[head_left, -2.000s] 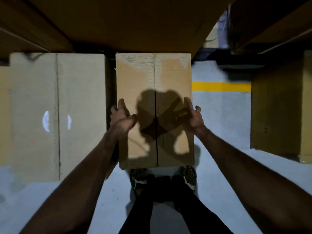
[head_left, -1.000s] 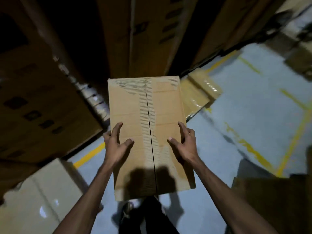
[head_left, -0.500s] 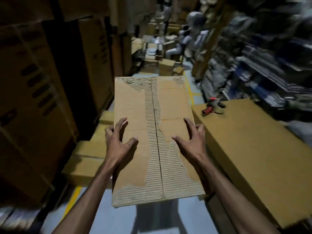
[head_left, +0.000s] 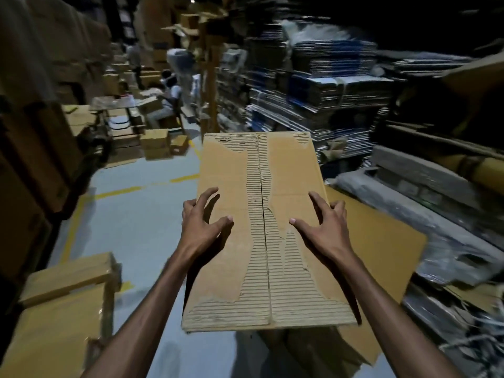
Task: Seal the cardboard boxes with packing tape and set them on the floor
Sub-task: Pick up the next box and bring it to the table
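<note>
I hold a long brown cardboard box [head_left: 289, 173] in the air in front of me. Its top flaps are closed, and the paper along the centre seam is torn away, baring the corrugation. No tape shows on the seam. My left hand [head_left: 200, 227] grips the box's left edge, thumb on top and fingers curled. My right hand [head_left: 324, 230] grips the right edge the same way. No tape dispenser is in sight.
A large flat-topped cardboard box [head_left: 381, 241] lies just under and right of the held box. Taped boxes [head_left: 62, 309] stand at lower left. Grey floor [head_left: 136, 214] with yellow lines runs ahead. Stacks of flat cartons [head_left: 327, 85] fill the right; people [head_left: 169, 99] work far back.
The box has come up off the floor in both hands while my view swung from the floor to the aisle. The red tape dispenser on the large box has dropped out of sight.
</note>
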`<state>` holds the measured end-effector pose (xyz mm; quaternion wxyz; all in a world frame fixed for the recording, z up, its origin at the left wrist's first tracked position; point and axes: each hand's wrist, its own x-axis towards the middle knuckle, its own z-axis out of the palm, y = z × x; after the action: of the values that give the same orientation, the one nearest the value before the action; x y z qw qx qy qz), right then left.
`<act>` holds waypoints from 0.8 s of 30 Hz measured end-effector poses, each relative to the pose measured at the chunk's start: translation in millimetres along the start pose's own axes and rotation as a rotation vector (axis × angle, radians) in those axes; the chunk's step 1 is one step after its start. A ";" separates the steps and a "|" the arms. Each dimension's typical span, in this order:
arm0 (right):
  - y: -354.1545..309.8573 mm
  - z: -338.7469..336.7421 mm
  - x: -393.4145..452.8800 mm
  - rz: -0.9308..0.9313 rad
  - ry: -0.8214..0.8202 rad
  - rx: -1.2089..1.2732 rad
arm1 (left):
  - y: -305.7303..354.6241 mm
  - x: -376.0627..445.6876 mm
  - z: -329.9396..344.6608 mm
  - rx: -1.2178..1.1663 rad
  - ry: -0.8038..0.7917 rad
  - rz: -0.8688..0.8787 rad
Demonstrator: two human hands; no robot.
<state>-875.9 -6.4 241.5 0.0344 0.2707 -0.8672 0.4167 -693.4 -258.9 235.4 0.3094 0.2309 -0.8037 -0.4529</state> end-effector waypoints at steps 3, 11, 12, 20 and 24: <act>33.5 -15.9 24.1 0.086 0.034 -0.015 | 3.7 43.0 47.9 -0.019 -0.082 0.034; 94.4 -12.1 90.2 0.333 0.097 -0.080 | -18.8 169.4 149.2 -0.049 -0.378 0.036; 99.6 -7.3 101.0 0.364 0.103 -0.089 | -24.1 187.9 158.5 -0.028 -0.405 0.027; 118.4 44.7 169.3 0.606 0.196 -0.132 | -91.6 311.3 235.7 0.038 -0.625 0.000; 130.3 63.0 186.6 0.697 0.195 -0.135 | -116.0 351.7 275.9 0.060 -0.752 0.027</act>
<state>-1089.2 -69.4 162.1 -0.0094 -0.0851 -0.9255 0.3690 -1124.6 -382.6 125.8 -0.0081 0.0470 -0.8769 -0.4783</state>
